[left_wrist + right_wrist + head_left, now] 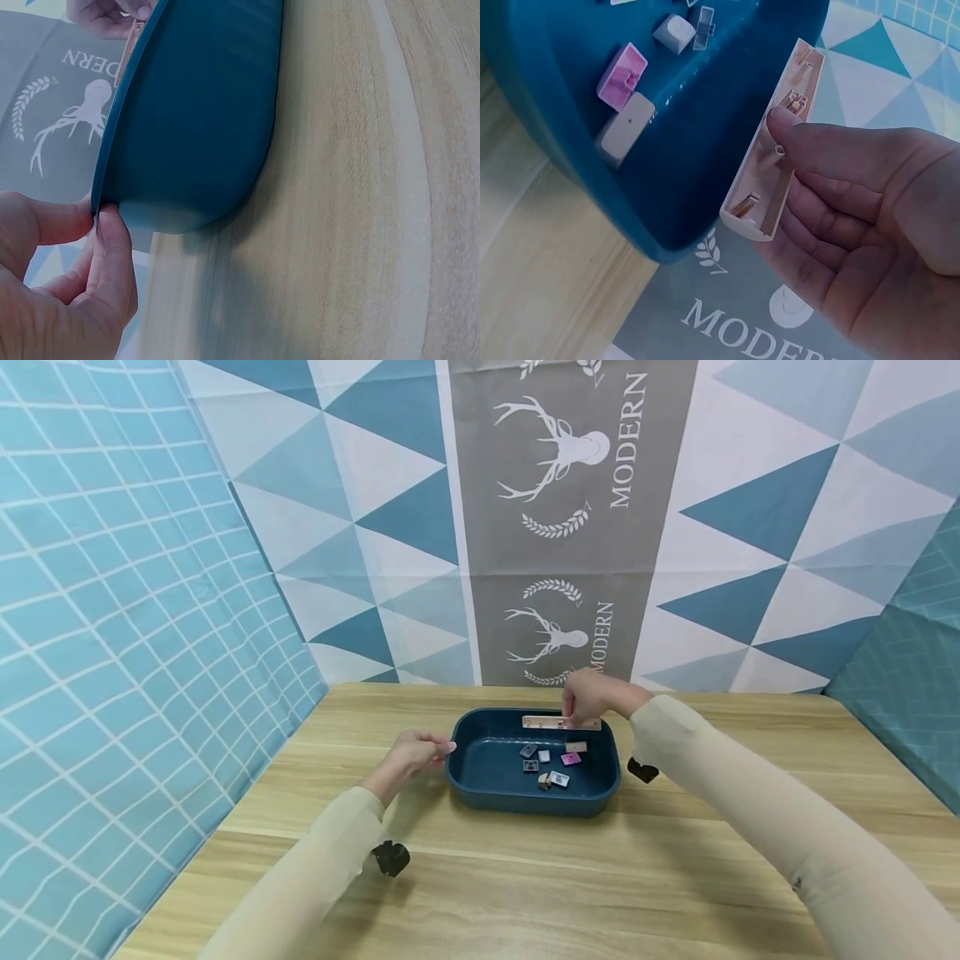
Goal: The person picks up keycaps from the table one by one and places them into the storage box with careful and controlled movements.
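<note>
A dark blue plastic tub (517, 802) stands on the wooden table with several small keycaps inside. My left hand (412, 755) pinches the tub's left rim between thumb and fingers, as the left wrist view shows closely. Above the tub's far side, my right hand (591, 695) holds a long pale pink spacebar keycap (754, 176) between thumb and fingers. Its hollow underside, with stems and clips, faces the right wrist camera. Below it in the tub lie a pink keycap (622, 77), a beige keycap (627, 129), a white keycap (675, 34) and a grey keycap (530, 766).
The wooden table (510, 885) reaches back to a cloth backdrop (390, 510) with triangles and deer heads. A blue checked cloth (112, 610) hangs along the left side. Each sleeve carries a small black device, such as the left one (391, 857).
</note>
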Action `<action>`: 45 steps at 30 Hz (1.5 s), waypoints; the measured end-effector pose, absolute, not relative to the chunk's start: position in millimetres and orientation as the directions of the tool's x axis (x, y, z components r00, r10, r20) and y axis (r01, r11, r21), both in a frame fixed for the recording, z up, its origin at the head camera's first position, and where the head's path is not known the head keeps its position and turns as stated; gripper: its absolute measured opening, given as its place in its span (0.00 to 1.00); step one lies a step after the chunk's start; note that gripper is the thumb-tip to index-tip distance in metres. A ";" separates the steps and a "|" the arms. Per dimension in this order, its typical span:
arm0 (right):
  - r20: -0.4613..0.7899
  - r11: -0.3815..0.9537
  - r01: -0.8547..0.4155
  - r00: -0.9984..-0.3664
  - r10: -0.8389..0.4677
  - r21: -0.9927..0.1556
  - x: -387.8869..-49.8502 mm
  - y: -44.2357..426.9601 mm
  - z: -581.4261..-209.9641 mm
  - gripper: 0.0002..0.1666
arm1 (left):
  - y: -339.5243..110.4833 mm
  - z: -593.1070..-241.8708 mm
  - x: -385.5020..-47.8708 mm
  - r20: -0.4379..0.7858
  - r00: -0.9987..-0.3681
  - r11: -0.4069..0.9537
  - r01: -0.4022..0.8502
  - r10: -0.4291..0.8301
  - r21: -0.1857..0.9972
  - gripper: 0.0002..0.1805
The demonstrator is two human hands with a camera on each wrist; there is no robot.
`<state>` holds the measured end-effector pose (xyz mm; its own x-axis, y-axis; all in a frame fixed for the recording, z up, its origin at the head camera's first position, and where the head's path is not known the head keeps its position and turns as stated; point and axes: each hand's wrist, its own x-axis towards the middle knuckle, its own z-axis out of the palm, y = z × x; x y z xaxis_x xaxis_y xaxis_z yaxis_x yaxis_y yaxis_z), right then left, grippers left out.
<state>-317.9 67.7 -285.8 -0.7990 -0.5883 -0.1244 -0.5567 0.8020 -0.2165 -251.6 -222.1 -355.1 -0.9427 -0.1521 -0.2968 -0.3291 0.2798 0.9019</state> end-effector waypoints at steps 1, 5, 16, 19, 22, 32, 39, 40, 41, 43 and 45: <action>-0.127 0.801 -0.557 -0.798 -0.589 -0.219 -317.6 66.1 -286.3 0.03 | -222.1 -355.0 -251.8 -0.295 -0.943 0.280 -0.328 -0.152 0.902 0.13; -0.139 0.800 -0.556 -0.794 -0.591 -0.225 -316.8 59.8 -288.4 0.04 | -222.2 -354.6 -251.7 -0.294 -0.944 0.278 -0.326 -0.151 0.904 0.13; -0.140 0.777 -0.585 -0.770 -0.622 -0.234 -307.7 43.6 -284.6 0.03 | -221.9 -353.7 -251.2 -0.302 -0.942 0.270 -0.333 -0.149 0.904 0.14; -0.143 0.762 -0.604 -0.754 -0.641 -0.235 -305.0 40.1 -283.5 0.03 | -222.1 -353.4 -251.4 -0.298 -0.942 0.271 -0.330 -0.151 0.904 0.14; -0.147 0.756 -0.611 -0.746 -0.649 -0.237 -303.4 37.4 -283.8 0.03 | -222.1 -354.1 -252.1 -0.297 -0.942 0.272 -0.330 -0.154 0.904 0.13; -0.143 0.734 -0.636 -0.724 -0.674 -0.240 -299.9 28.4 -286.0 0.03 | -220.9 -356.1 -252.3 -0.292 -0.942 0.264 -0.328 -0.168 0.907 0.13; -0.176 0.739 -0.625 -0.721 -0.670 -0.250 -297.5 22.4 -284.6 0.03 | -221.3 -355.7 -251.8 -0.287 -0.945 0.269 -0.321 -0.160 0.908 0.13; -0.181 0.739 -0.624 -0.720 -0.670 -0.253 -297.4 21.5 -284.5 0.03 | -221.4 -355.9 -251.8 -0.286 -0.945 0.269 -0.320 -0.159 0.908 0.13; -0.185 0.739 -0.622 -0.719 -0.670 -0.258 -297.1 20.6 -284.3 0.03 | -221.7 -356.1 -252.0 -0.287 -0.945 0.269 -0.321 -0.158 0.908 0.13; -0.193 0.741 -0.617 -0.719 -0.668 -0.266 -296.4 18.6 -284.0 0.03 | -221.9 -356.2 -252.2 -0.289 -0.944 0.268 -0.322 -0.159 0.908 0.13; -0.195 0.740 -0.619 -0.717 -0.669 -0.265 -296.1 16.2 -284.7 0.03 | -222.3 -356.6 -252.5 -0.291 -0.943 0.269 -0.325 -0.160 0.907 0.14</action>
<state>-296.1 16.2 -284.7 -0.7169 -0.6694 -0.1948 -0.6186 0.7397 -0.2650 -252.5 -222.3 -356.6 -0.9432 -0.1604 -0.2909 -0.3253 0.2689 0.9066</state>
